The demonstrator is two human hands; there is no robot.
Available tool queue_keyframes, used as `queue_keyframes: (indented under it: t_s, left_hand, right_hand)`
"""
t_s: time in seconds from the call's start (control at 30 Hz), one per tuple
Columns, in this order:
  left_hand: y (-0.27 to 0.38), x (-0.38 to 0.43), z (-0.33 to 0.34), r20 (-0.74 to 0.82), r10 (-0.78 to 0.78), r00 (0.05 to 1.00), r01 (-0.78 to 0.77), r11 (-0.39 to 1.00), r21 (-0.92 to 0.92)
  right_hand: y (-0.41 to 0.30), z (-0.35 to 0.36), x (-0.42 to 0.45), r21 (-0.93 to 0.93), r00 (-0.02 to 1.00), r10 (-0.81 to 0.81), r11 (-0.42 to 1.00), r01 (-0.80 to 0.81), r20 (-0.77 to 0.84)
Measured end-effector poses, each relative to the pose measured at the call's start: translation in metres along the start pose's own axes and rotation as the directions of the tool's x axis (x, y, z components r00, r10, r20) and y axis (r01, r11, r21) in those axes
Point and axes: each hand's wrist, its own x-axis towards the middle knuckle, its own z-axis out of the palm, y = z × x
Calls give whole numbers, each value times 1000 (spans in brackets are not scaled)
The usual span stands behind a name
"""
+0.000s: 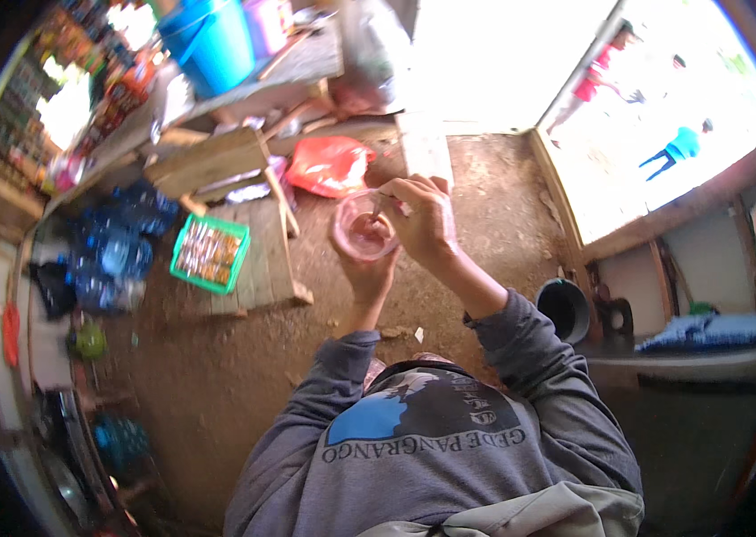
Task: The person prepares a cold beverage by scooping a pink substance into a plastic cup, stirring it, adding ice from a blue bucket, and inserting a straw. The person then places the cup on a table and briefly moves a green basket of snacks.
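Note:
My left hand (368, 272) holds a clear plastic cup (353, 205) from below and the side, in front of my chest. Pinkish-brown contents (371, 231) lie inside it. Over the cup's right rim, my right hand (421, 218) has its fingers closed on the upper end of a thin utensil, perhaps a spoon, whose lower end reaches into the contents. The fingers hide most of the utensil. Beyond the cup, a red plastic bag (330, 164) lies on the dirt floor.
A low wooden bench (260, 268) bears a green basket (237, 262) of small packets. Large blue water bottles (113, 255) stand at left. A blue bucket (213, 50) is on a wooden table. A dark bucket (562, 312) is at right. Several people are outside the opening.

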Motion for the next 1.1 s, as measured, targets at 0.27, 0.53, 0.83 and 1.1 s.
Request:
queue_keyframes:
  t_s: [0.27,0.53,0.83,1.1]
  left_hand:
    - [-74,-13,-72,-185,-136,973,161,979,127]
    - [-143,-21,-175,-268,-351,897,399,905,150]
    - [-259,-30,-319,-430,-268,862,433,832,348]
    - [-330,-40,-384,-503,-179,845,410,822,396]
  right_hand:
    - [17,109,-9,105,979,11,994,-33,203]
    - [17,246,-35,223,933,34,967,-121,359]
    - [40,410,-76,211,764,131,919,-333,632]
    - [91,430,-120,139,673,240,878,-458,699]
